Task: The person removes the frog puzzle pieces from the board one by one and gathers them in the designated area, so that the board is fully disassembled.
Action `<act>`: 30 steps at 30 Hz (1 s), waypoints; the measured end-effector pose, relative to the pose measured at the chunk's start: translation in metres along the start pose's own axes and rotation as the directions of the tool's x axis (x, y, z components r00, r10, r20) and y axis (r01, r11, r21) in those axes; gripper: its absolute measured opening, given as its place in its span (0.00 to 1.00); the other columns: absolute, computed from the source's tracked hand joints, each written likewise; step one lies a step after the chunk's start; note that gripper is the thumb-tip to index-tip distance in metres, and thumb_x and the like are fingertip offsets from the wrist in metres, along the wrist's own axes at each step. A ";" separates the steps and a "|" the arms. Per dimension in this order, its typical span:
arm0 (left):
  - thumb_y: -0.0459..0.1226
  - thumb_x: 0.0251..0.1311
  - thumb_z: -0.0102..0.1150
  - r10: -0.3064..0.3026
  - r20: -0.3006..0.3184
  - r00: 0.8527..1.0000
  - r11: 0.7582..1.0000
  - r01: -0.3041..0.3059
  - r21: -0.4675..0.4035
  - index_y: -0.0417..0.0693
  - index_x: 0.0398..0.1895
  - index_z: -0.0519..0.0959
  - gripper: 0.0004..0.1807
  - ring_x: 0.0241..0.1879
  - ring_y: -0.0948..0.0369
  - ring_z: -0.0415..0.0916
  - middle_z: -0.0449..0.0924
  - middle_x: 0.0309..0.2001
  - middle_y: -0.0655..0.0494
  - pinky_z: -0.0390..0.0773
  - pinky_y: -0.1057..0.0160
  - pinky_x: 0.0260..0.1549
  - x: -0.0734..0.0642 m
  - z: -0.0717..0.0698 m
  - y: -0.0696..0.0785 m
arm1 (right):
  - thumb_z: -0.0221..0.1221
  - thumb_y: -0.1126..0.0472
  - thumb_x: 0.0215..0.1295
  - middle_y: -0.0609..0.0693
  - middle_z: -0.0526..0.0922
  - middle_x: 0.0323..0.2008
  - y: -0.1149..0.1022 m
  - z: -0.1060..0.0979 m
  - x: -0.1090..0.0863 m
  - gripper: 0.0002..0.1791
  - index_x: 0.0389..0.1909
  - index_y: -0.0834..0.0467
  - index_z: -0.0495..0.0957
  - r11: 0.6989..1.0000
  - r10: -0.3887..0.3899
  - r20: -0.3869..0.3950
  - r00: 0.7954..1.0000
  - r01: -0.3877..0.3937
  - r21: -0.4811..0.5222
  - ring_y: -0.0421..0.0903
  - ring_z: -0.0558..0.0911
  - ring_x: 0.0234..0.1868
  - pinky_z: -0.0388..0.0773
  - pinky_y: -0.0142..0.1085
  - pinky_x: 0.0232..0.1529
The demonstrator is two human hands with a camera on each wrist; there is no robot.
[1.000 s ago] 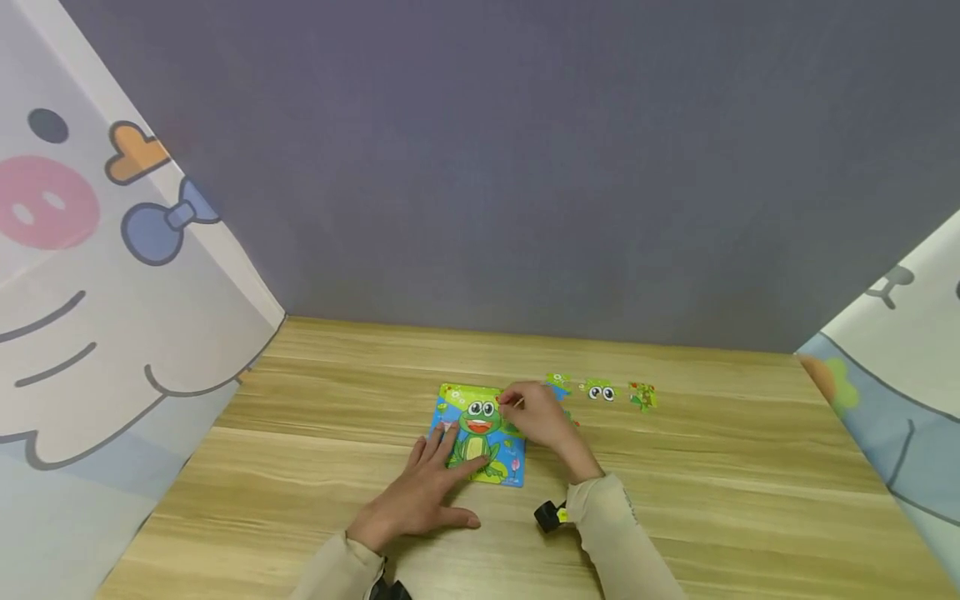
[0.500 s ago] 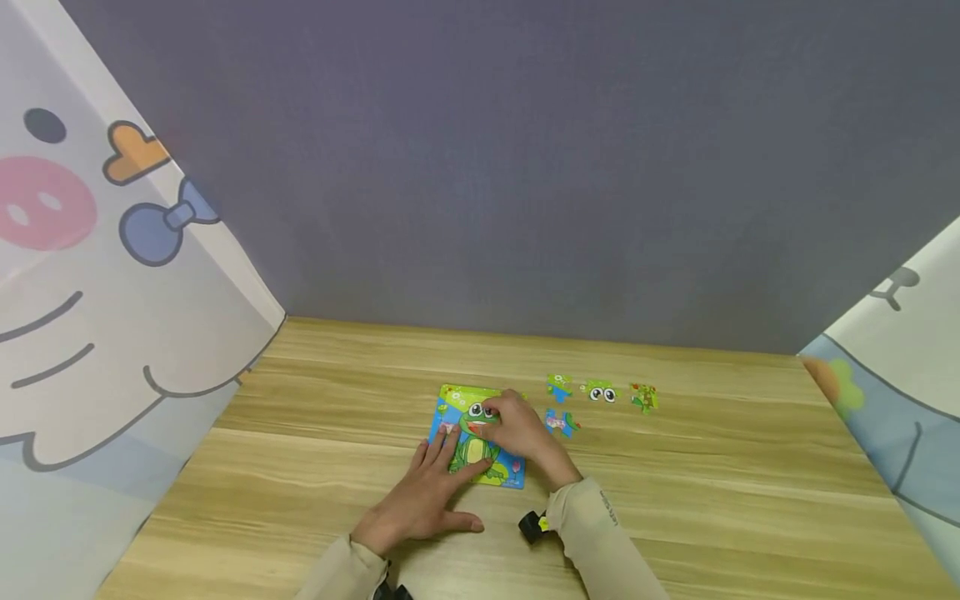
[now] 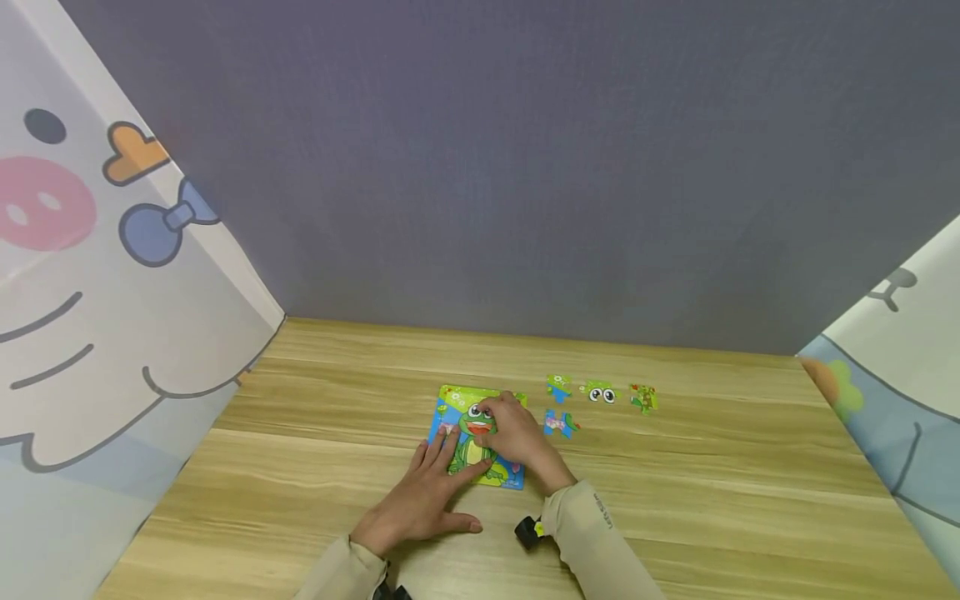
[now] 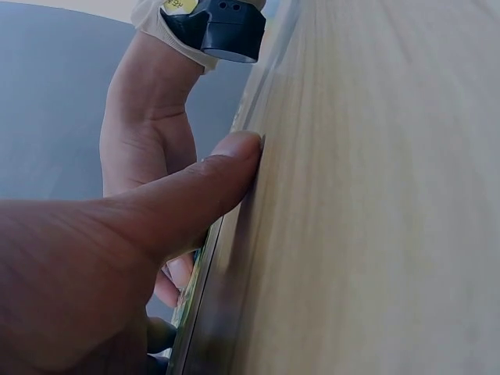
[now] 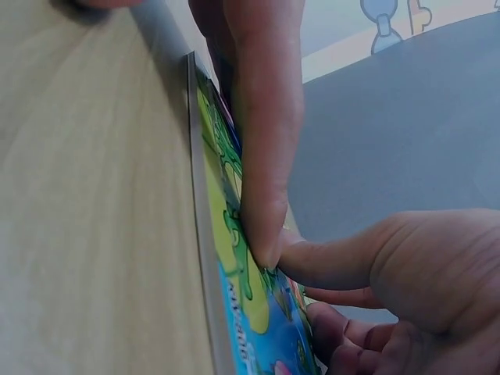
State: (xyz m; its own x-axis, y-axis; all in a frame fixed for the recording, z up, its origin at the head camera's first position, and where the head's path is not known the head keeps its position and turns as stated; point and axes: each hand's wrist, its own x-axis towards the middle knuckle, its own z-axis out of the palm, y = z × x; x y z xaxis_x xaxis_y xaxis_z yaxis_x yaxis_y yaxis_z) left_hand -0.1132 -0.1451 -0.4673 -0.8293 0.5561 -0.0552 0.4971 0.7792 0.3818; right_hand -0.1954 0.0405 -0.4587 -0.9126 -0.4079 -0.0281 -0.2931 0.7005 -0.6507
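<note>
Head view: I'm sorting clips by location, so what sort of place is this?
Probably an indoor play or filming booth: a wood-grain table runs up to a plain grey wall, with a cartoon-printed panel along its left side.

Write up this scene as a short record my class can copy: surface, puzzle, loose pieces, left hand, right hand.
Surface: wooden table
Puzzle: frog picture, lying flat
Loose pieces: four, right of the puzzle in the head view, including an eye piece
Left hand: fingers spread, touching the puzzle
Right hand: fingertips at the frog's face; any grip unclear
</note>
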 end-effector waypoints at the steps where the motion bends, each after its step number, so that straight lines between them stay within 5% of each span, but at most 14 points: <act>1: 0.61 0.56 0.64 0.001 -0.001 1.000 1.000 -0.001 0.000 0.61 0.74 0.66 0.43 0.78 0.32 0.40 0.44 0.78 0.27 0.52 0.28 0.70 0.000 0.000 0.000 | 0.72 0.60 0.57 0.55 0.77 0.47 0.000 0.000 0.000 0.25 0.56 0.60 0.79 1.000 0.002 -0.002 1.000 -0.002 -0.005 0.49 0.79 0.44 0.80 0.45 0.42; 20: 0.62 0.57 0.63 -0.002 0.014 1.000 1.000 0.002 -0.002 0.62 0.75 0.65 0.43 0.79 0.32 0.39 0.43 0.79 0.28 0.52 0.28 0.71 -0.001 0.000 0.000 | 0.69 0.64 0.60 0.57 0.77 0.47 -0.005 -0.005 -0.003 0.23 0.56 0.62 0.77 0.999 -0.012 0.006 1.000 0.011 0.038 0.48 0.76 0.41 0.79 0.43 0.42; 30: 0.62 0.57 0.64 0.005 0.010 1.000 1.000 -0.005 -0.013 0.62 0.75 0.66 0.43 0.79 0.32 0.39 0.42 0.79 0.29 0.52 0.27 0.70 0.000 0.000 -0.002 | 0.59 0.67 0.69 0.54 0.83 0.40 -0.007 -0.018 -0.006 0.12 0.51 0.61 0.80 0.990 -0.079 -0.032 0.996 0.083 0.118 0.44 0.79 0.36 0.77 0.37 0.37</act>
State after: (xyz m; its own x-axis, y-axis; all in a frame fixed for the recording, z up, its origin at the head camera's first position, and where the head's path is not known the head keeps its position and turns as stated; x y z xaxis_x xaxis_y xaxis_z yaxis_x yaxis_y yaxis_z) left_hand -0.1136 -0.1465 -0.4682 -0.8241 0.5630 -0.0630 0.4978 0.7727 0.3938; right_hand -0.1932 0.0482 -0.4405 -0.8950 -0.4435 0.0476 -0.3317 0.5905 -0.7358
